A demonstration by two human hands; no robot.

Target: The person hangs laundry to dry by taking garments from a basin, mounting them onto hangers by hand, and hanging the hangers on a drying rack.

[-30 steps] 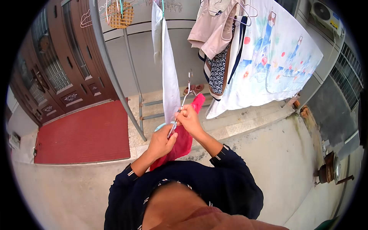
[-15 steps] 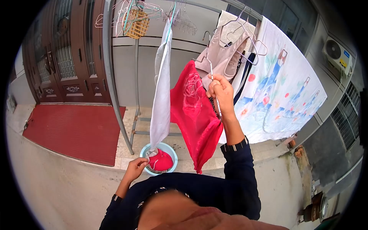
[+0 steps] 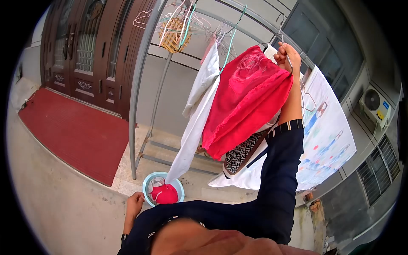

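My right hand (image 3: 289, 56) is raised near the top rail, its fingers closed round a white hanger (image 3: 282, 37). From that hanger spreads a red cloth (image 3: 250, 102) with a rose pattern, most of the hanger hidden by cloth and hand. My left hand (image 3: 135, 203) is low, its fingers curled with nothing visible in them, just left of a light blue basin (image 3: 182, 187). Inside the basin lie a red piece (image 3: 166, 194) and some greyish cloth. A white cloth (image 3: 195, 114) hangs from a green hanger (image 3: 231, 40), its lower tip above the basin.
The metal rack (image 3: 140, 93) carries several hangers and a round wicker piece (image 3: 175, 35). Right of my arm hangs a printed white sheet (image 3: 327, 136); a brown patterned cloth (image 3: 240, 155) hangs behind. A red mat (image 3: 76, 131) lies before the brown doors (image 3: 80, 46).
My right hand has lifted the hanger and red cloth up and right, toward the rail. My left hand has let go of the white cloth's lower end and dropped down left.
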